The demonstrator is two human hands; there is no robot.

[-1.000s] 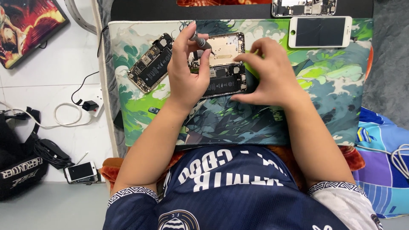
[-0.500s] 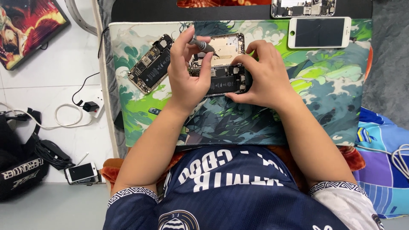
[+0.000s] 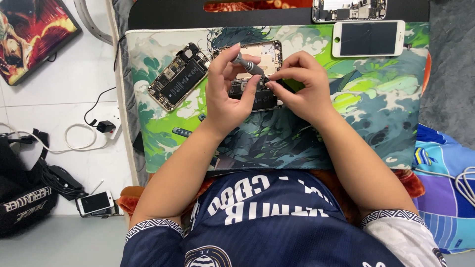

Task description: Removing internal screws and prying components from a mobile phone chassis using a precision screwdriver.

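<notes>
We see the left hand (image 3: 228,96) just above the middle of the frame, its fingers curled around a small grey screwdriver (image 3: 249,66) that slants down to the right, the thumb pressed beside the shaft. The right hand (image 3: 303,86) sits just beside it, fingertips pinched together at the tool's tip over the opened phone (image 3: 258,96) lying between both hands (dark battery and board showing). Directly above it, partly hidden by the fingers, lies a pale empty phone housing (image 3: 264,52). To the left, a second opened phone (image 3: 179,75) lies tilted on the green and teal patterned mat (image 3: 376,99). In the upper right of the frame a white phone (image 3: 368,38) lies face up, well apart from the hands. On the white floor at lower left rests another small phone (image 3: 95,202).
</notes>
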